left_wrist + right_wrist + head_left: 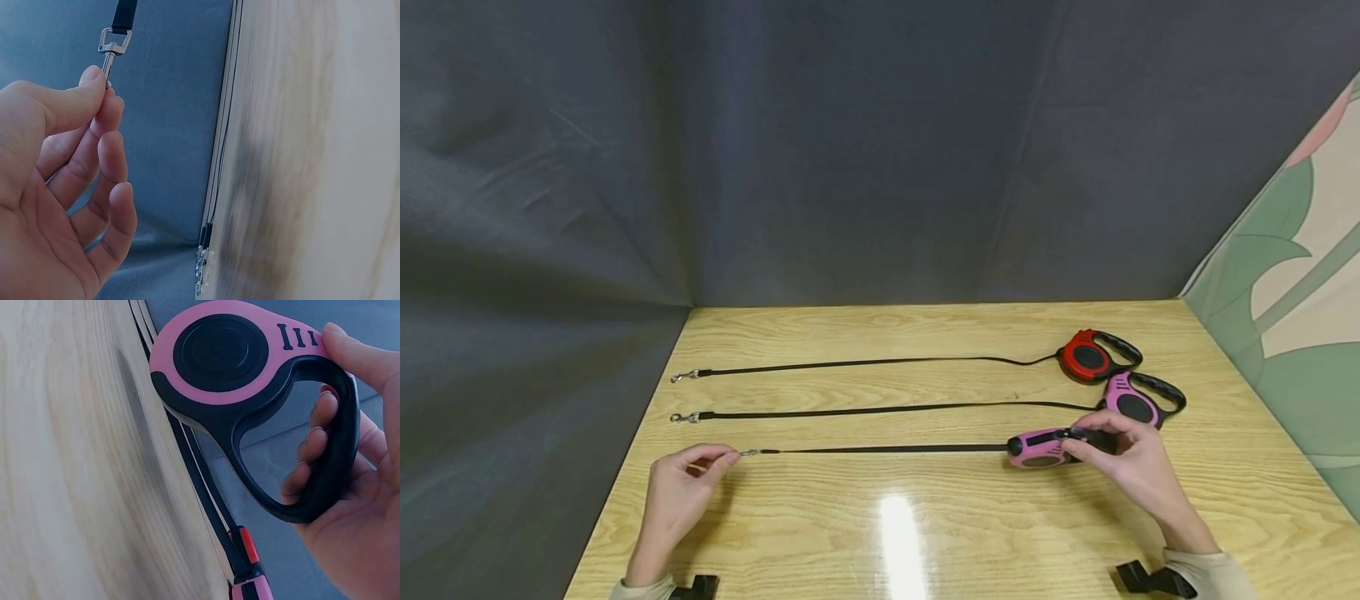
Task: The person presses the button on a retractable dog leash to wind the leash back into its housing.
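Note:
Between the thumb and index finger of my left hand (681,492) is the metal snap hook (110,51) of a black leash strap (887,449). The strap runs straight across to a pink retractable dog leash (219,353) at the right. My right hand (1131,462) grips that leash by its black loop handle (340,450), fingers through the opening and thumb on top by the pink casing. In the head view the casing is tilted on edge, close over the wood. The left hand's other fingers are loosely curled beside the hook.
Behind lie a second pink retractable leash (1133,407) and a red one (1086,357), straps stretched left across the wooden table (820,533), their snap hooks near its left edge. The nearer pink leash sits close behind my right hand. Dark cloth (865,167) hangs behind the table.

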Demonstrator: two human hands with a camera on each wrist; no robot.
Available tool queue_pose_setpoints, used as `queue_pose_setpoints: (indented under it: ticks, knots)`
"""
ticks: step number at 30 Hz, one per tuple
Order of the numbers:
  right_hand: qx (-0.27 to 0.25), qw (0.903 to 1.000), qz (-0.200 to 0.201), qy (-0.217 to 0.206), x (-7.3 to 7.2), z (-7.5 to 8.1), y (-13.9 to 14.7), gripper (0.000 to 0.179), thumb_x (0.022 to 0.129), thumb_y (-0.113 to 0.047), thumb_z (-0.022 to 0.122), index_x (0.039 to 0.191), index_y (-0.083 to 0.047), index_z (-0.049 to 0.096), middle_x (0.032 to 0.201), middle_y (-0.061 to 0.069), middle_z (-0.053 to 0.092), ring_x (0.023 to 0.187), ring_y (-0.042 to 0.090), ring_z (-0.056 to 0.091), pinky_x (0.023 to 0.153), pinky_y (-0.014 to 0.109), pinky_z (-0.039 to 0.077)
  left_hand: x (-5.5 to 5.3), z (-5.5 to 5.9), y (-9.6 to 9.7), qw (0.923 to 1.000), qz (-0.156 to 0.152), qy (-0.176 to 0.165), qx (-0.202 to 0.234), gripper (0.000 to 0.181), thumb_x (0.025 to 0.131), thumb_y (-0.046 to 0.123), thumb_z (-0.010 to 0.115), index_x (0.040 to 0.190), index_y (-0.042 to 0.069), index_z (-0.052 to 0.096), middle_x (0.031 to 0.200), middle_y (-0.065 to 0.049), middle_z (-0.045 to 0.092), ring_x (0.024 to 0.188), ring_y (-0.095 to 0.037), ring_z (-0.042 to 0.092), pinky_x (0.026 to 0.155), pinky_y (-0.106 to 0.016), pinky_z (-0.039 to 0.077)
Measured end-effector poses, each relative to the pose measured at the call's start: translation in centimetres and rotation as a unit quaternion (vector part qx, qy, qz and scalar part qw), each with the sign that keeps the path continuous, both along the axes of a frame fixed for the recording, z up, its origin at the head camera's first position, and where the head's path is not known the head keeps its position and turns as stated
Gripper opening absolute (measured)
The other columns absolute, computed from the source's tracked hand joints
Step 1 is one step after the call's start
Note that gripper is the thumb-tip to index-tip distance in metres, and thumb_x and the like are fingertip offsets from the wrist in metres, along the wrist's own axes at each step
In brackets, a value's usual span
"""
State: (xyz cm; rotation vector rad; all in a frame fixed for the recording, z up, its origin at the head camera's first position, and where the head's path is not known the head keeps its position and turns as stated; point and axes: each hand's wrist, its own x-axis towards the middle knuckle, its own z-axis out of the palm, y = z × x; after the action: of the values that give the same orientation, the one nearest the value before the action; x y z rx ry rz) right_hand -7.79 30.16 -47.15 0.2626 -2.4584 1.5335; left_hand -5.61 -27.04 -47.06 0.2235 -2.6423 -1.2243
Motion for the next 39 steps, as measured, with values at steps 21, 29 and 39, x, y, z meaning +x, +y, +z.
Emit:
queue_pose_setpoints:
  ticks: [21, 29, 39]
  knots:
    - [-0.011, 0.9999, 0.009, -0.008, 0.08, 0.05, -0.10, 0.023, 0.082, 0.013, 0.083, 0.099, 0.002, 0.073, 0.091, -0.016, 0.075, 0.079, 0.003, 0.066, 0.069, 0.020, 0.050, 0.02, -0.12, 0.24, 0.9997, -0.015, 0.017, -0.003, 0.005, 0.090, 0.018, 0.088, 0.094, 0.016, 0.086, 0.089, -0.001, 0.082, 0.072, 0.001, 0.065, 0.065, -0.023, 0.053]
    - [-0.009, 0.9998, 0.013, -0.010, 0.08, -0.01, -0.21, 0.023, 0.083, 0.012, 0.084, 0.100, 0.001, 0.073, 0.093, -0.016, 0.075, 0.079, 0.003, 0.066, 0.069, 0.020, 0.050, 0.05, -0.02, 0.38, 0.9998, -0.019, 0.010, -0.004, 0.004, 0.092, 0.018, 0.086, 0.096, 0.016, 0.086, 0.089, -0.002, 0.082, 0.073, 0.001, 0.065, 0.065, -0.023, 0.053]
    - [-0.005, 0.9999, 0.014, -0.007, 0.03, -0.06, -0.29, 0.024, 0.081, 0.012, 0.084, 0.099, 0.000, 0.073, 0.092, -0.016, 0.075, 0.080, 0.003, 0.066, 0.070, 0.021, 0.050, 0.01, 0.01, 0.51, 0.9993, -0.034, 0.008, -0.010, 0.007, 0.096, 0.019, 0.082, 0.100, 0.014, 0.086, 0.094, -0.002, 0.082, 0.077, 0.002, 0.065, 0.069, -0.023, 0.054]
